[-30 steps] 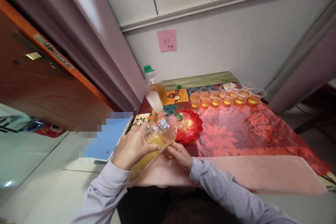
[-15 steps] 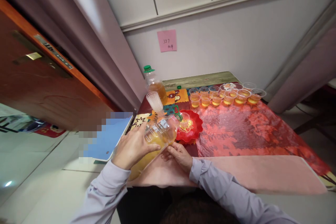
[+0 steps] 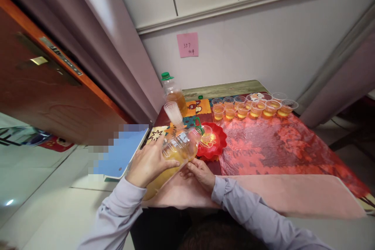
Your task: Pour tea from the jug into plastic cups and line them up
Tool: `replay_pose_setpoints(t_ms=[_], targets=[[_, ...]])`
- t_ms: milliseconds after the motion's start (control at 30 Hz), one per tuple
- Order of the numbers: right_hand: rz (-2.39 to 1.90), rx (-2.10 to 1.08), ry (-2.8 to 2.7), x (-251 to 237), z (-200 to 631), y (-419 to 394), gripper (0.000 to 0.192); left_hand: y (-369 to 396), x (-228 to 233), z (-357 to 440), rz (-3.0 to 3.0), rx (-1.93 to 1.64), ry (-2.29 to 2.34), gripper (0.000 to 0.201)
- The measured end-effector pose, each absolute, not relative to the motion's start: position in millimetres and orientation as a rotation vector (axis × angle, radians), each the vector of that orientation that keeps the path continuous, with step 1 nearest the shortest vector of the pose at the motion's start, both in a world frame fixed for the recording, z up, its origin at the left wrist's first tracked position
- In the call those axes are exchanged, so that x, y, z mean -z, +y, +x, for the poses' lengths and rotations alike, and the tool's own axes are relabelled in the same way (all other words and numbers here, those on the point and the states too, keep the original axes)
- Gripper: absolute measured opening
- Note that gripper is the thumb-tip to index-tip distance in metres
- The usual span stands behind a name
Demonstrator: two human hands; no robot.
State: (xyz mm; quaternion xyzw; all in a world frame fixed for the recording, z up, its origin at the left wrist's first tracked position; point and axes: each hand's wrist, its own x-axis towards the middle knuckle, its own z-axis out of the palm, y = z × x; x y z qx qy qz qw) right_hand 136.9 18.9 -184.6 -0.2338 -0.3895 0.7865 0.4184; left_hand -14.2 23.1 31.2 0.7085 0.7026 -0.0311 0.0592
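Observation:
A large clear plastic bottle (image 3: 175, 147) of yellow liquid lies tilted in my hands, its neck toward the far right. My left hand (image 3: 150, 160) wraps its upper left side. My right hand (image 3: 199, 172) supports it from below near the shoulder, fingers curled and partly hidden. A green carry handle (image 3: 199, 125) sticks out at the bottle's mouth. Right beside the mouth, a clear plastic cup (image 3: 206, 134) stands on a red scalloped plate (image 3: 221, 140). How much liquid is in that cup is hard to make out.
Several clear cups (image 3: 258, 108) with yellow liquid stand in rows at the back. A second bottle (image 3: 175, 95) with a green cap and a leaning stack of cups (image 3: 173, 114) are at the back left. A loose green cap (image 3: 200, 97) lies near the wall. Pink cloth (image 3: 281, 191) covers the front edge.
The view has shifted very slightly. Both hands hold the tilted bottle in the same place, and the cups have not moved.

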Motion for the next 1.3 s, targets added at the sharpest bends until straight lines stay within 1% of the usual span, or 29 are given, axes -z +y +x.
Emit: replay_pose_setpoints(t_ms=[233, 533, 667, 833, 1300], targets=[[-0.591, -1.976, -0.964, 185.0, 136.7, 19.8, 0.063, 23.8, -32.7, -14.1, 2.133, 0.112, 2.115, 0.093], [-0.585, -1.976, -0.946, 183.6, 137.5, 19.5, 0.062, 24.3, -32.7, -13.2, 2.13, 0.155, 2.134, 0.098], [-0.584, -1.976, -0.956, 186.5, 137.7, 20.2, 0.062, 24.6, -30.4, -15.3, 2.153, 0.116, 2.124, 0.097], [-0.578, -1.98, -0.975, 188.6, 137.3, 20.6, 0.063, 25.0, -27.1, -17.7, 2.157, 0.095, 2.139, 0.101], [-0.575, -1.976, -0.938, 182.3, 137.8, 19.7, 0.063, 24.8, -29.3, -16.5, 2.136, 0.108, 2.136, 0.1]])
